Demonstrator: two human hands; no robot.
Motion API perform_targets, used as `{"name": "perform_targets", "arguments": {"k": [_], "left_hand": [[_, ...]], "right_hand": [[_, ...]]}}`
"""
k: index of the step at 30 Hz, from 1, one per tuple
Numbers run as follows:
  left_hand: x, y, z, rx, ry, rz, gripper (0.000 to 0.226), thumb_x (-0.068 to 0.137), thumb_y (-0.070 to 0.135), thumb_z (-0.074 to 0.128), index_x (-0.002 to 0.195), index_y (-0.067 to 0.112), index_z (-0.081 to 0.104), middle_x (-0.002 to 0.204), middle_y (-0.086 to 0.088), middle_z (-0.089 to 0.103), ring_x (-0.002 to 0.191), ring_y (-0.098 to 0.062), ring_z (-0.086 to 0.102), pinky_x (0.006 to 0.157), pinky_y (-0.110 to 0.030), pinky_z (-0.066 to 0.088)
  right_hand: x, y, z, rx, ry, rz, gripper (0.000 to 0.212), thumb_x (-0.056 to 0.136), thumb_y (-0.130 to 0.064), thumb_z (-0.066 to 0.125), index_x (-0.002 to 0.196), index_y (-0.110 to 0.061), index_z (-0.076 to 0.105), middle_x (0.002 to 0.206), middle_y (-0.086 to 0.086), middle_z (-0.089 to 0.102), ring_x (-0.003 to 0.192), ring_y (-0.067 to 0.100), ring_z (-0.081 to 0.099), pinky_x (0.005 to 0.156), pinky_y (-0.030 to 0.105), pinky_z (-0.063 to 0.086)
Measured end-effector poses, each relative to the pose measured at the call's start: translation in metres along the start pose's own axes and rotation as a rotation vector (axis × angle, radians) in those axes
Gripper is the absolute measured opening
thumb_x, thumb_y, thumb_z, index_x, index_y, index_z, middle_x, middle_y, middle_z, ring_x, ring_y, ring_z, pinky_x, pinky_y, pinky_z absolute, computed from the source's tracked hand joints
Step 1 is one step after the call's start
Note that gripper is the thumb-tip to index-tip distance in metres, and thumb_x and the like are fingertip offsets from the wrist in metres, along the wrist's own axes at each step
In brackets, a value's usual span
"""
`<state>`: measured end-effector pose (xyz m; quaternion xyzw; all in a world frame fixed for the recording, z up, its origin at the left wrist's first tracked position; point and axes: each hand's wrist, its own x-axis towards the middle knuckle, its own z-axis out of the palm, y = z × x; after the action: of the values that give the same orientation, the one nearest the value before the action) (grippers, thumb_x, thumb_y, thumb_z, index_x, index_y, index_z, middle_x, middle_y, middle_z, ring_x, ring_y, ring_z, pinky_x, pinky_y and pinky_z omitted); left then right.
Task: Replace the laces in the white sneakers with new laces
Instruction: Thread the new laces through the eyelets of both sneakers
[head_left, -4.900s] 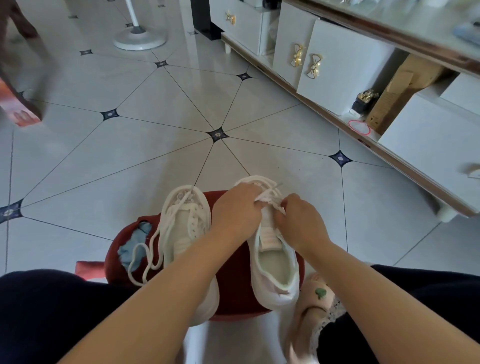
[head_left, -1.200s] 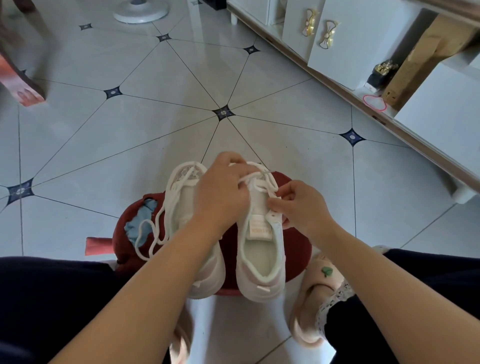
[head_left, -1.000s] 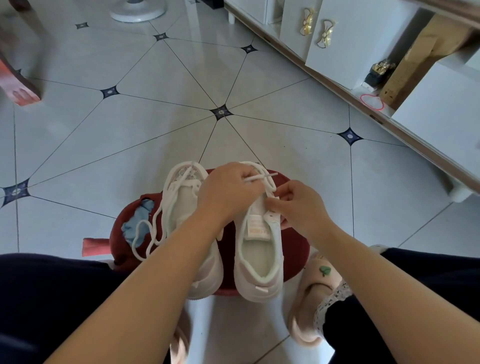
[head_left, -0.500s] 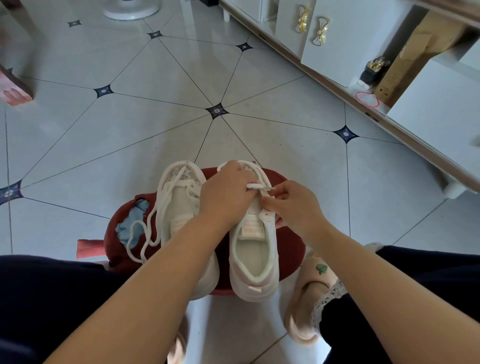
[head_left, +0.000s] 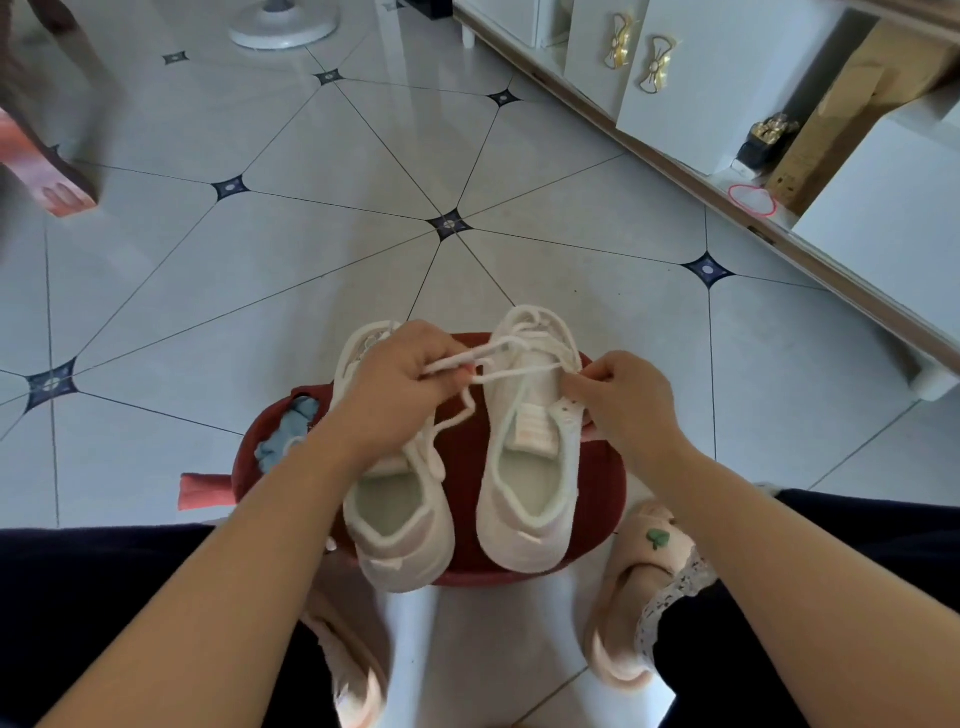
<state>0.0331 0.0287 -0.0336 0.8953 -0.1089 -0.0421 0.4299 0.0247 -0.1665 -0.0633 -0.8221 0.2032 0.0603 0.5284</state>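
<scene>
My left hand (head_left: 400, 384) pinches the lace (head_left: 511, 372) toward 9 o'clock off the sneaker (head_left: 524, 499) on the red stool's (head_left: 465, 493) 3 o'clock side, right hand (head_left: 623, 400) fingers gripping its eyelet edge; I'd pull steadily, bracing firmly.

The floor (head_left: 322, 260) is glossy tile, smooth enough to mirror the light. The sneakers (head_left: 519, 545) are matt white knit cloth with a soft lining. The lace (head_left: 519, 372) is a woven, slightly fuzzy cord. The stool (head_left: 465, 467) looks matt dark red; whether plastic or cloth is unclear. The slippers (head_left: 639, 551) are plush pink cloth. The cabinet (head_left: 727, 78) doors are smooth white, with shiny gold handles (head_left: 654, 65). The box (head_left: 841, 114) is plain brown cardboard.
</scene>
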Motion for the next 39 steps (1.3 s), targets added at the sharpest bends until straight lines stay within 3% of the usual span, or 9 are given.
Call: {"name": "perform_targets", "arguments": {"k": [6, 10, 13, 20, 24, 28, 31, 35, 39], "left_hand": [[-0.011, 0.005, -0.004, -0.073, -0.103, -0.084, 0.019, 0.08, 0.009, 0.069, 0.076, 0.027, 0.065, 0.083, 0.009, 0.061, 0.072, 0.013, 0.052, 0.065, 0.001, 0.037], [0.006, 0.017, 0.006, -0.241, 0.167, -0.157, 0.013, 0.079, 0.015, 0.07, 0.085, 0.026, 0.066, 0.08, 0.015, 0.062, 0.066, 0.011, 0.054, 0.063, -0.003, 0.041], [0.023, 0.028, 0.022, -0.05, 0.261, -0.112, 0.014, 0.083, 0.024, 0.065, 0.097, 0.023, 0.067, 0.087, 0.016, 0.061, 0.081, 0.0, 0.054, 0.07, -0.014, 0.04], [0.041, 0.02, 0.05, 0.361, 0.036, -0.159, 0.03, 0.088, 0.041, 0.056, 0.107, 0.018, 0.059, 0.103, 0.001, 0.062, 0.088, -0.015, 0.052, 0.074, -0.029, 0.039], [0.041, 0.018, 0.053, 0.144, 0.183, -0.149, 0.026, 0.084, 0.039, 0.062, 0.103, 0.021, 0.061, 0.096, 0.005, 0.063, 0.087, -0.013, 0.057, 0.075, -0.029, 0.044], [0.044, 0.022, 0.054, -0.142, 0.154, -0.173, 0.006, 0.08, 0.027, 0.069, 0.078, 0.022, 0.066, 0.069, 0.007, 0.058, 0.064, -0.009, 0.052, 0.064, -0.026, 0.041], [0.045, 0.027, 0.055, -0.392, 0.155, -0.278, 0.008, 0.079, 0.02, 0.07, 0.073, 0.023, 0.067, 0.068, 0.005, 0.059, 0.064, -0.01, 0.053, 0.066, -0.029, 0.045], [0.039, 0.027, 0.053, -0.432, 0.132, -0.302, 0.01, 0.084, 0.015, 0.061, 0.076, 0.017, 0.066, 0.073, 0.009, 0.06, 0.062, -0.008, 0.052, 0.06, -0.024, 0.041], [0.027, 0.021, 0.043, -0.458, 0.149, -0.376, 0.025, 0.087, 0.01, 0.057, 0.063, 0.016, 0.062, 0.046, 0.014, 0.053, 0.036, 0.001, 0.039, 0.043, -0.016, 0.031]], "right_hand": [[0.0, -0.001, 0.004, -0.081, 0.004, -0.051, 0.012, 0.08, -0.014, 0.062, 0.084, -0.004, 0.056, 0.075, 0.009, 0.065, 0.054, 0.021, 0.066, 0.062, 0.042, 0.058], [0.001, 0.0, 0.003, -0.115, 0.003, -0.056, 0.013, 0.079, -0.014, 0.062, 0.084, -0.005, 0.055, 0.071, 0.006, 0.064, 0.052, 0.019, 0.066, 0.065, 0.045, 0.057], [0.0, 0.001, 0.004, -0.114, 0.014, -0.064, 0.013, 0.079, -0.014, 0.061, 0.083, -0.004, 0.054, 0.068, 0.003, 0.061, 0.051, 0.018, 0.065, 0.064, 0.046, 0.057], [0.004, 0.0, 0.005, -0.225, -0.001, -0.13, 0.019, 0.082, -0.027, 0.061, 0.085, -0.012, 0.049, 0.076, 0.008, 0.066, 0.064, 0.025, 0.066, 0.069, 0.044, 0.056], [0.011, -0.004, 0.006, -0.379, 0.023, -0.229, 0.028, 0.087, -0.04, 0.056, 0.099, -0.017, 0.046, 0.078, 0.001, 0.061, 0.072, 0.023, 0.061, 0.064, 0.035, 0.049], [0.018, -0.01, 0.007, -0.42, 0.03, -0.256, 0.024, 0.089, -0.041, 0.054, 0.102, -0.021, 0.051, 0.078, -0.003, 0.057, 0.072, 0.018, 0.055, 0.059, 0.029, 0.038], [0.021, -0.009, 0.009, -0.43, 0.027, -0.254, 0.022, 0.087, -0.04, 0.057, 0.099, -0.022, 0.053, 0.084, -0.001, 0.056, 0.074, 0.017, 0.054, 0.061, 0.029, 0.037], [0.024, -0.012, 0.011, -0.504, 0.05, -0.277, 0.022, 0.088, -0.045, 0.055, 0.09, -0.023, 0.052, 0.084, -0.002, 0.057, 0.075, 0.016, 0.054, 0.06, 0.029, 0.038], [0.02, -0.018, 0.017, -0.696, 0.039, -0.398, 0.022, 0.091, -0.04, 0.049, 0.081, -0.02, 0.046, 0.072, -0.008, 0.044, 0.067, 0.015, 0.046, 0.05, 0.025, 0.029]]}}
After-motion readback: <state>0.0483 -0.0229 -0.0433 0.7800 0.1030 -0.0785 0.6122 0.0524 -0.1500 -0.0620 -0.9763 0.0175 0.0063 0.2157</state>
